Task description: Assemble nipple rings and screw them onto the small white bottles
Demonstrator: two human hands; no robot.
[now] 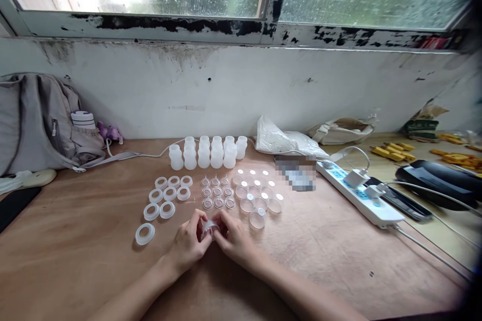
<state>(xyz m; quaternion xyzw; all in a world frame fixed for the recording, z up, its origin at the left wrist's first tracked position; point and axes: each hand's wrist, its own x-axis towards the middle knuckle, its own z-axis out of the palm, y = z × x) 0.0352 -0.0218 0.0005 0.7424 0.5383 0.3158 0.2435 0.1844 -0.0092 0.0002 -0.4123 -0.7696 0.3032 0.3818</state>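
My left hand point(189, 242) and my right hand point(234, 238) meet near the front of the table, fingertips pinched round a translucent bottle ring point(210, 227). Fingers cover much of it, and whether another part sits inside I cannot tell. Beyond them lie clear bottle nipples point(217, 192) in rows, tips up. To the left are several frosted screw rings point(145, 233), laid flat. Several clear caps point(257, 218) are grouped to the right. Small frosted bottles point(216, 153) stand upright in rows farther back.
A white power strip point(361, 195) with chargers and cables runs along the right. White plastic packaging point(286, 139) and a fabric pouch point(341, 130) lie by the wall. A grey backpack point(41, 120) stands at the left, near a black phone-like object point(17, 205).
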